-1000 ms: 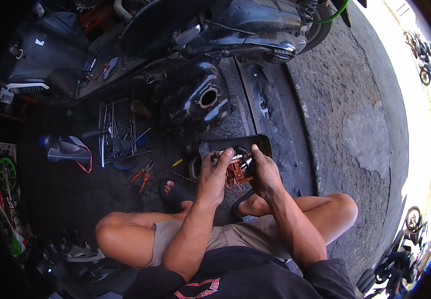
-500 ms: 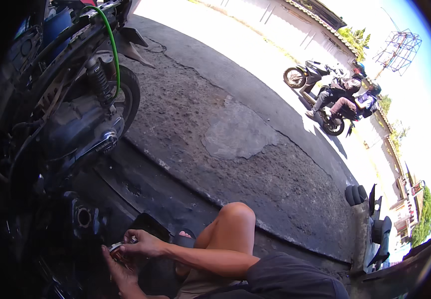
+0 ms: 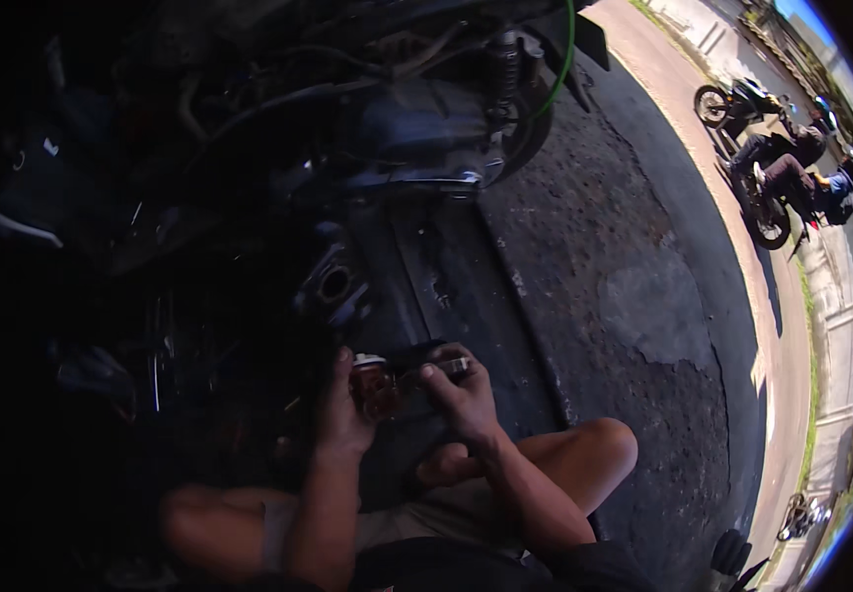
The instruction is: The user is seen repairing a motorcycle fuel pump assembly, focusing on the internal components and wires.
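My left hand is closed around a small reddish-brown cylindrical piece with a pale rim, held upright in front of my lap. Dim light hides its exact kind. A short way to the right, my right hand pinches a small silvery round piece between thumb and fingers. The two pieces are apart. Just beyond my hands lies a dark metal engine part with a round opening.
A partly stripped motorcycle with a green cable stands ahead. My bent knee is at the right. Rough, patched pavement stretches beyond it. Two people ride a motorcycle on the road.
The view has swung left and down, so my hands appear nearer the middle. My hands were together at one piece; now they are apart, with a silvery round piece in the right.
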The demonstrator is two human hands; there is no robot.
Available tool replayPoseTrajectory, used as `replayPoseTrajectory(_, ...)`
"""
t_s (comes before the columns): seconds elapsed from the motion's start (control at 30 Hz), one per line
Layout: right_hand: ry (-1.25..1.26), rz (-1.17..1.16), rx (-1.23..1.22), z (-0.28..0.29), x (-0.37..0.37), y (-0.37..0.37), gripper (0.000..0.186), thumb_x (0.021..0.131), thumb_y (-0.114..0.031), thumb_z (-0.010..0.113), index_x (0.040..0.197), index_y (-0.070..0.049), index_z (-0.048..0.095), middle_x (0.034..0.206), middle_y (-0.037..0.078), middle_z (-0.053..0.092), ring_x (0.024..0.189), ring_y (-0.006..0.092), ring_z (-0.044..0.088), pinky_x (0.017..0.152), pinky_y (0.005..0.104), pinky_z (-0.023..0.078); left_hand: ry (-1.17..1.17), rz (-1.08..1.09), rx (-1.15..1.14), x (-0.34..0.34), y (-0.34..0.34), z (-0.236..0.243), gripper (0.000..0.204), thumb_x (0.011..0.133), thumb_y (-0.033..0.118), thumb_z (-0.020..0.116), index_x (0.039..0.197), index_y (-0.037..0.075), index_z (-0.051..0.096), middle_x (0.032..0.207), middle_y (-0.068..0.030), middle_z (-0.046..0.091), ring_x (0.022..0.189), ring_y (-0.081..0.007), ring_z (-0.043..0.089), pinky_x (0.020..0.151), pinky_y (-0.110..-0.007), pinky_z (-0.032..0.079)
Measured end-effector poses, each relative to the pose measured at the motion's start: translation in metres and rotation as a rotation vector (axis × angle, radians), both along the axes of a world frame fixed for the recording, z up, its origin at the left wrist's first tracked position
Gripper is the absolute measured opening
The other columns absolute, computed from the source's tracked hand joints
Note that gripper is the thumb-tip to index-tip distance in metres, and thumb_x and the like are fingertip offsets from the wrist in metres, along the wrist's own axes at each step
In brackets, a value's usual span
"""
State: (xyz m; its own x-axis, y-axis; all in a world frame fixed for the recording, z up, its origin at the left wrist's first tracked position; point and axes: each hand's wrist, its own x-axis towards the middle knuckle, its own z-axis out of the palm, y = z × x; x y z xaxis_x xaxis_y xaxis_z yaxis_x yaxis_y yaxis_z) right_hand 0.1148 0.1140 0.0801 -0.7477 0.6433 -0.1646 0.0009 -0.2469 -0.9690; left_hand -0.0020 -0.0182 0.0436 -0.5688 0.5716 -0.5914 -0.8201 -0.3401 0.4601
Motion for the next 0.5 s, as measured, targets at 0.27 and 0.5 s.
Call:
replayPoseTrajectory(0.27,0.15,-0.083,-0.042,-0.009,0.002,0.011,0.019,0.101,-0.025,0.064,0.105,-0.009,0.055,0.07,-0.005,0.049,0.054,0.0047,0.045,0.047,0.0226,0.035,0.065,-0.103,0.011,-0.001,-0.008,0.033,0.048,0.092,0.053,0.07,0.104,0.007,0.067,0.087,-0.0056,0.07,0.076,-0.0169,0.073,0.063,-0.037,0.064)
replayPoseTrajectory(0.5,0.143,-0.081,-0.284,0.016,-0.002,-0.003,0.024,0.105,-0.033,0.058,0.103,-0.009,0.056,0.061,-0.006,0.042,0.048,0.0051,0.04,0.043,0.0227,0.03,0.12,-0.349,-0.086,0.001,-0.011,0.016,0.056,0.095,0.059,0.064,0.11,0.005,0.069,0.092,-0.0075,0.073,0.076,-0.0155,0.074,0.059,-0.029,0.061)
